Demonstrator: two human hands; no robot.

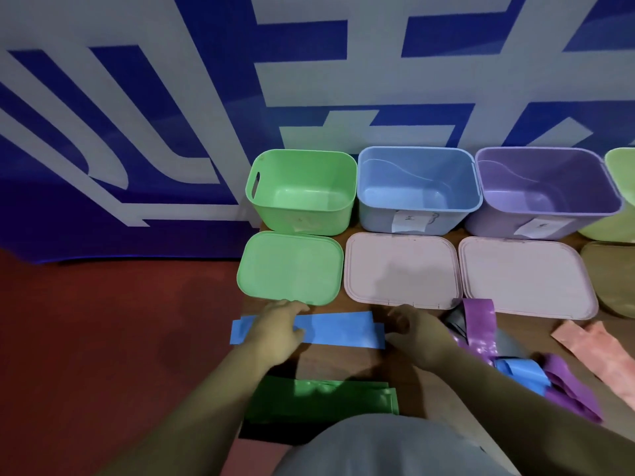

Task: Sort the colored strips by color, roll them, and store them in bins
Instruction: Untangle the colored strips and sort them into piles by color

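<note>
left hand (278,329) lies flat on the blue strips (340,329) near the worktop's (347,364) left edge. right hand (412,326) is at their right end, grip unclear. blue bin (417,187) and purple bin (546,190) carry white labels (407,221), writing unreadable.

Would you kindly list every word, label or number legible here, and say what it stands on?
No text can be quoted.
Blue bin label: handwriting, too blurred to read.
Purple bin label: small mark, too blurred to read.
Green bin label: faint, illegible.
Banner: huge white characters, cropped, unreadable.
</note>
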